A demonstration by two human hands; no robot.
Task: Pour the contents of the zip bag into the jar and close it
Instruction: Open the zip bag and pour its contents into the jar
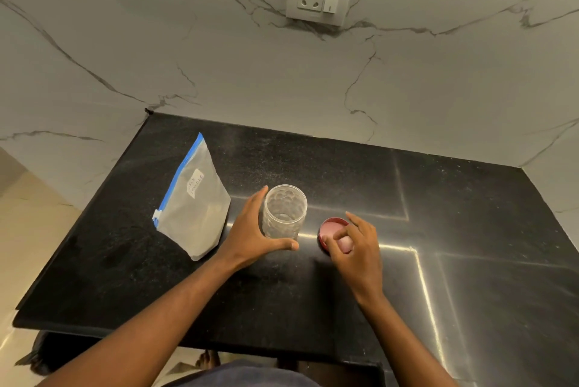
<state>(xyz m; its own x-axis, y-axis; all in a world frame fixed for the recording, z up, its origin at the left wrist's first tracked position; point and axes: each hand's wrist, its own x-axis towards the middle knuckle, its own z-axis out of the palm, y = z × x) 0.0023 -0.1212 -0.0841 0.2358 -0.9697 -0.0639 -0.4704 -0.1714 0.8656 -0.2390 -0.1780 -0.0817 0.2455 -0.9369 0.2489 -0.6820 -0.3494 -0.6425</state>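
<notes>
Two hands being observed on counter [313, 167]: open jar [284, 211] being cupped by spread left hand [250, 237]; red lid [332, 230] being pinched by right hand [355, 248]. Bag [194, 198] being left untouched, left of jar.

Both forearms are bare from the near frame edge to the wrists; no sleeves, watch, rings or bands show. Left hand [250, 236] and right hand [354, 248] are bare, without gloves. A dark blue-grey fabric garment [238, 375] shows at the near edge, centre. Toes of one bare foot [208, 358] show beneath the counter edge.
</notes>
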